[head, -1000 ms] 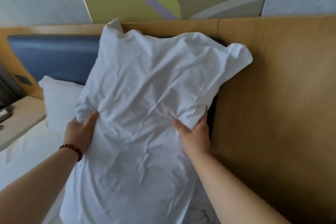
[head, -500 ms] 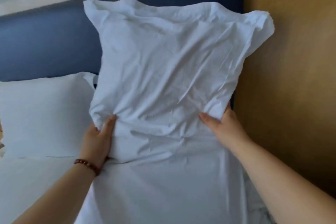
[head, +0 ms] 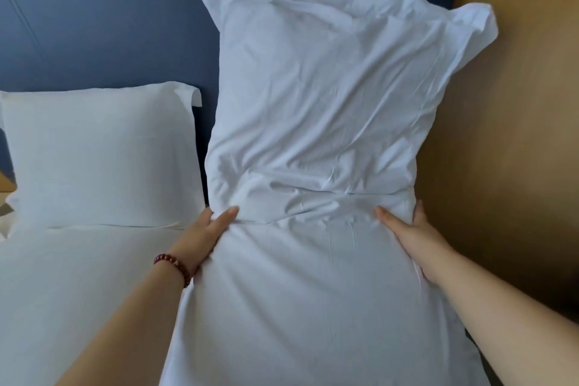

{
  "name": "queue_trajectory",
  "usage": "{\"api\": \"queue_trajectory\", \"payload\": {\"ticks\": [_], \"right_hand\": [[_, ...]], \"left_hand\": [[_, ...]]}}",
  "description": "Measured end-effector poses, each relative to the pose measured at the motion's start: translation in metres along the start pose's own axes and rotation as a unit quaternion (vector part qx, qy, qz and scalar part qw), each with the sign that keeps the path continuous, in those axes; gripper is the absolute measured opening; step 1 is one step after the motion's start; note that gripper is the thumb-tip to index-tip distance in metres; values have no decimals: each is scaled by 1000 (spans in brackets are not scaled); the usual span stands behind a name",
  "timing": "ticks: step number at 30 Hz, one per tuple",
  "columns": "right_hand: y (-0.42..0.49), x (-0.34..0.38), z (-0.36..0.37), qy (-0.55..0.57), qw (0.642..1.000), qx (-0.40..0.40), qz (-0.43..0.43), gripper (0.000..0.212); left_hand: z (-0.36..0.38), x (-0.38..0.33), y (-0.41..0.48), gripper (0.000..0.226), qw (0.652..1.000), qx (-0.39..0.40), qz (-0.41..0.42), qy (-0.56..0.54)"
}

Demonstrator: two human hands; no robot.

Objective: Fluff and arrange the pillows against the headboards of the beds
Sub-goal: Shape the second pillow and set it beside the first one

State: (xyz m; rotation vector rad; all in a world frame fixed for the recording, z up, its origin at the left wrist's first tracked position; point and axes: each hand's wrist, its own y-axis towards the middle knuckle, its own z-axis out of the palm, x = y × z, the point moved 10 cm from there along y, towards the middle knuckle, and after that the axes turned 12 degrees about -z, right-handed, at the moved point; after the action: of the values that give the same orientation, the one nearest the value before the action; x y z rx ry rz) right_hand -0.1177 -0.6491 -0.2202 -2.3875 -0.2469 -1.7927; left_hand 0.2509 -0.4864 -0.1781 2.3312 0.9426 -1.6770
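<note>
A crumpled white pillow (head: 316, 97) stands upright against the dark blue headboard (head: 103, 31), its upper right corner overlapping the wooden wall panel. My left hand (head: 210, 232), with a red bead bracelet at the wrist, grips its lower left side. My right hand (head: 410, 235) grips its lower right side, thumb on the front. The loose end of the pillowcase (head: 307, 307) hangs down between my arms. A second, smooth white pillow (head: 100, 153) leans against the headboard to the left.
A wooden wall panel (head: 517, 135) runs along the right, close to the pillow and my right arm. White bed sheet (head: 62, 285) covers the lower left. A bit of wooden bedside surface shows at the far left edge.
The view has dropped and moved closer; the wall art is out of sight. The pillow has come down against the headboard, with both hands still holding its lower sides.
</note>
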Motion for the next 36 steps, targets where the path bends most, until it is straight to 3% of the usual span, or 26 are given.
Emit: {"api": "queue_trajectory", "payload": {"ticks": [3,7,10,15,18,21,23,25,27,28,31,34,36], "right_hand": [[0,22,3,-36,997,-13,-70,133],[9,58,14,-92,988,-5,-127,115],[15,63,28,-136,983,32,-119,118],[10,33,33,-156,983,46,-82,114],[9,25,28,-161,983,40,-77,107],[1,15,20,-149,986,35,-68,96],[-9,12,16,-161,985,36,-57,90],[-16,27,8,-260,961,4,-89,83],[-29,72,13,-390,894,-44,-216,69],[-40,97,26,-412,863,-42,-291,61],[-65,149,75,-366,828,46,-422,42],[-69,165,114,-389,802,119,-437,51],[-61,163,125,-416,794,148,-417,64]], "left_hand": [[-4,6,-9,72,1000,-8,-2,-12],[-38,2,-19,64,993,-116,6,-17],[-49,22,-17,65,989,-147,-27,-8],[-21,62,1,65,988,-108,-88,72],[-30,67,-7,53,986,-137,-97,9],[-34,64,-21,50,988,-139,-62,-31],[-40,41,-36,53,981,-192,26,23],[-41,-14,-69,43,934,-271,210,97],[-21,-65,-100,30,869,-281,369,171],[-7,-82,-105,32,851,-258,406,209],[29,-104,-84,50,865,-158,350,324],[45,-104,-69,62,851,-129,330,387],[44,-97,-61,60,865,-119,324,364]]}}
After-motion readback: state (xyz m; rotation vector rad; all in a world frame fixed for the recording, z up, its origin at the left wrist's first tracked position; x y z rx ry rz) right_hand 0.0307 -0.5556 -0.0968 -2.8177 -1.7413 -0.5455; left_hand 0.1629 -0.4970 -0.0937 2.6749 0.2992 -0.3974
